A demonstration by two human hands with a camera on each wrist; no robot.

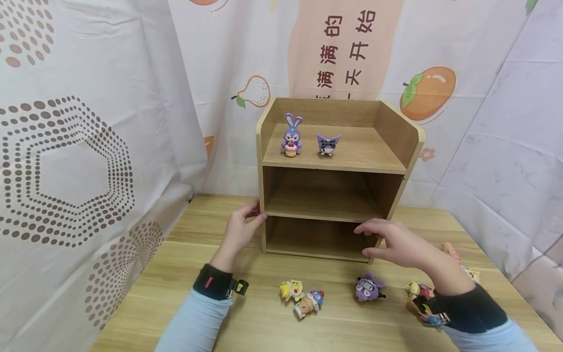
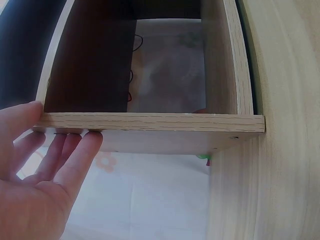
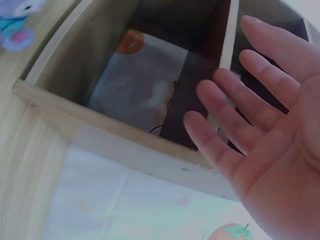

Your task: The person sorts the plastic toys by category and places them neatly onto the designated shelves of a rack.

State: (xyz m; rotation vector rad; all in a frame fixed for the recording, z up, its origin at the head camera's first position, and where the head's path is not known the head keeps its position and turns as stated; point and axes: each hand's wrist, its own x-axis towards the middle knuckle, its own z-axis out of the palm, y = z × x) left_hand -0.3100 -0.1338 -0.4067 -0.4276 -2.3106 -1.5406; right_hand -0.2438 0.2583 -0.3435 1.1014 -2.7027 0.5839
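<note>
A small wooden shelf unit (image 1: 334, 215) stands on the table, two open compartments below a railed top. My left hand (image 1: 241, 229) holds its left side panel, thumb over the front edge and fingertips against the outer face, as the left wrist view shows at the panel (image 2: 150, 121). By the right front edge hovers my right hand (image 1: 393, 242), fingers spread and slightly bent, nothing in it; the right wrist view shows its bare palm (image 3: 280, 145). On the top board sit a purple rabbit figurine (image 1: 292, 138) holding a cake and a purple-eared figurine (image 1: 327, 145) with a black bow.
In front of the shelf lie a yellow-and-white figurine (image 1: 291, 290), a blue-and-tan figurine (image 1: 309, 304) and a purple figurine (image 1: 368, 287). Several more, including a red-and-yellow figurine (image 1: 421, 291), lie near my right forearm. A printed curtain (image 1: 237, 49) hangs behind.
</note>
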